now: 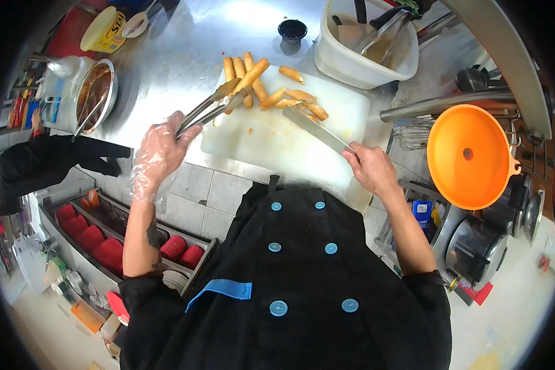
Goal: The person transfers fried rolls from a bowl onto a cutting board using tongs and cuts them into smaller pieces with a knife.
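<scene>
My left hand [163,150], in a clear plastic glove, is closed around metal tongs [205,112]. The tong tips touch a golden fried roll [253,75] at the upper left of the white cutting board [246,145]. My right hand [370,165], bare, grips the handle of a knife [317,131]. Its blade lies low over the board, the tip beside several cut roll pieces [314,111]. More whole rolls [229,69] lie together under and behind the tongs. One short piece [291,74] sits apart near the board's far edge.
A small black cup [292,31] stands behind the board, beside a white tub [367,77] of utensils. At left are a metal bowl [112,102] of dark sauce and a yellow tub [108,34]. An orange strainer or lid [468,139] hangs at right. Another person's dark sleeve [61,154] shows at left.
</scene>
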Demonstrator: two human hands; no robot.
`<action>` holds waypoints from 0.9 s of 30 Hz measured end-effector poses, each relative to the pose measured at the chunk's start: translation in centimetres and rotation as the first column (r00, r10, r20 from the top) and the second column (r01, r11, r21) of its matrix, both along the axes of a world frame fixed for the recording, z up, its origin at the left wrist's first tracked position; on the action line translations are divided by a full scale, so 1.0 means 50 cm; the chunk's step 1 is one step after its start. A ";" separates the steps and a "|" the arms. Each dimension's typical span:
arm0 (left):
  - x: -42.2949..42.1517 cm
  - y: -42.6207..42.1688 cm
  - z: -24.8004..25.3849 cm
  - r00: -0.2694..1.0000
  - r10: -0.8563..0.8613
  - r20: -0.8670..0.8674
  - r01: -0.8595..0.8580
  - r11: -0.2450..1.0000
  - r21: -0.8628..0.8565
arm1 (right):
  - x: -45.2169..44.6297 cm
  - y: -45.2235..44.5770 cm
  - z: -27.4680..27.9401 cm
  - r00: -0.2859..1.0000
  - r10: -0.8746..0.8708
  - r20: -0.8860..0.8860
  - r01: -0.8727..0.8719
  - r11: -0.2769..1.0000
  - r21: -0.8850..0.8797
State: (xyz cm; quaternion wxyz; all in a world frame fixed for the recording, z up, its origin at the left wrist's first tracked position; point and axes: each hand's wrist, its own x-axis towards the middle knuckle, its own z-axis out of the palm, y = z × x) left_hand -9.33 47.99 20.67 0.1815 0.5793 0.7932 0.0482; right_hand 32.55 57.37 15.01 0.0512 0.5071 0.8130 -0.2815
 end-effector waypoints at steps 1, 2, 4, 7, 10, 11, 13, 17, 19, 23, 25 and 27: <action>-0.007 -0.003 0.011 0.997 -0.058 -0.045 0.058 0.998 -0.013 | 0.002 -0.002 -0.007 1.000 -0.005 0.000 0.005 1.000 0.000; -0.010 -0.007 0.022 0.989 -0.116 -0.091 0.114 0.993 -0.029 | 0.004 -0.003 -0.015 0.998 -0.052 -0.021 0.052 0.998 -0.032; -0.004 -0.020 0.045 0.980 -0.173 -0.096 0.170 0.985 -0.036 | 0.013 -0.004 -0.023 0.994 -0.103 -0.043 0.100 0.993 -0.066; 0.031 -0.039 0.065 0.952 -0.269 -0.146 0.256 0.962 -0.099 | 0.043 -0.016 -0.028 0.958 -0.233 -0.168 0.206 0.965 -0.163; 0.075 -0.035 0.038 0.882 -0.452 -0.134 0.441 0.892 -0.102 | 0.055 -0.038 -0.029 0.873 -0.327 -0.362 0.311 0.945 -0.104; 0.092 -0.025 0.027 0.884 -0.449 -0.129 0.438 0.893 -0.106 | 0.053 -0.042 -0.014 0.871 -0.351 -0.344 0.337 0.936 -0.103; 0.123 0.002 0.008 0.841 -0.519 -0.153 0.487 0.850 -0.202 | 0.048 -0.056 0.001 0.870 -0.377 -0.320 0.364 0.926 -0.100; 0.136 0.032 -0.007 0.797 -0.580 -0.170 0.552 0.813 -0.188 | 0.023 -0.093 0.016 0.902 -0.275 -0.331 0.285 0.958 -0.020; 0.131 0.030 -0.005 0.798 -0.582 -0.158 0.546 0.808 -0.223 | -0.001 -0.107 0.022 0.948 -0.247 -0.202 0.235 0.969 -0.082; 0.119 -0.009 0.004 0.864 -0.464 -0.194 0.421 0.878 -0.227 | -0.021 -0.120 0.004 0.983 -0.171 -0.071 0.168 0.985 -0.043; 0.110 -0.042 0.004 0.900 -0.395 -0.187 0.344 0.904 -0.254 | -0.016 -0.130 -0.005 0.985 -0.156 -0.072 0.156 0.988 -0.012; 0.100 -0.090 -0.024 0.957 -0.277 -0.084 0.251 0.940 -0.233 | -0.013 -0.131 -0.006 0.988 -0.136 -0.073 0.138 0.990 0.024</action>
